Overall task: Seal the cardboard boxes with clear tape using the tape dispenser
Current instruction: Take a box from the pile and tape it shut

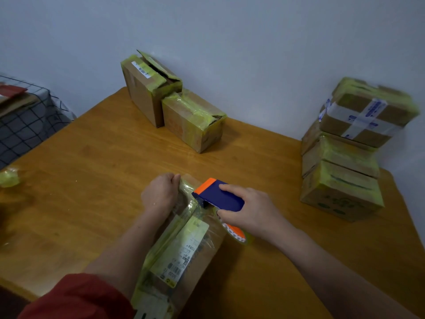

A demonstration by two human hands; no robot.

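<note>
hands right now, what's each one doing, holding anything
Left hand: closed, gripping the far end of the cardboard box.
Right hand: closed on the tape dispenser, fingers on top of it.

Glossy tape (195,208), cardboard box (207,256), wood table (92,157)

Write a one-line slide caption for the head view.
Right hand runs the tape dispenser over a cardboard box steadied by the left hand.

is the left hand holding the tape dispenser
No, the right hand grips the tape dispenser; the left hand steadies the box.
</note>
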